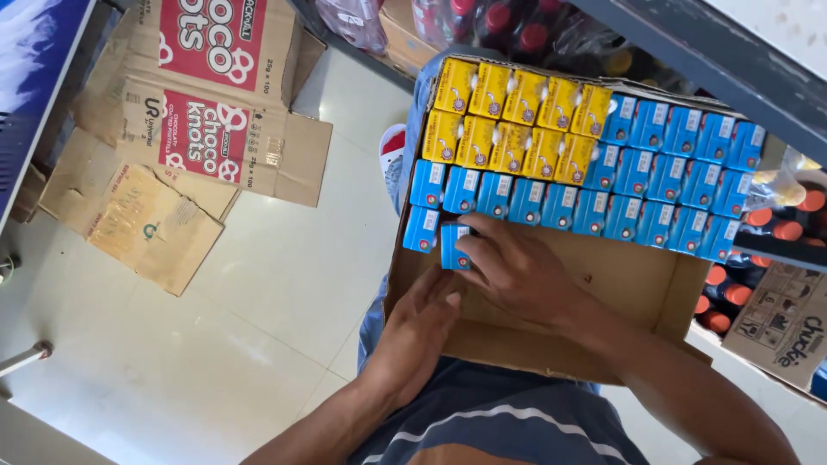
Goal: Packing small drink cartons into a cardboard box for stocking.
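Observation:
An open cardboard box (633, 284) rests on my lap, packed with rows of small drink cartons: yellow ones (517, 116) at the far left, blue ones (663, 164) beside and below them. My right hand (517, 267) reaches into the box, its fingers on a blue carton (454, 247) at the near-left corner of the lowest row. My left hand (422, 323) sits just below it, against the box's near-left edge, fingertips touching the same carton.
Flattened and open cardboard cartons (181, 129) lie on the pale tiled floor (258, 327) to the left. Bottles with red and orange caps (758, 232) stand on dark shelves (689, 52) to the right and above. A printed carton (784, 323) sits at right.

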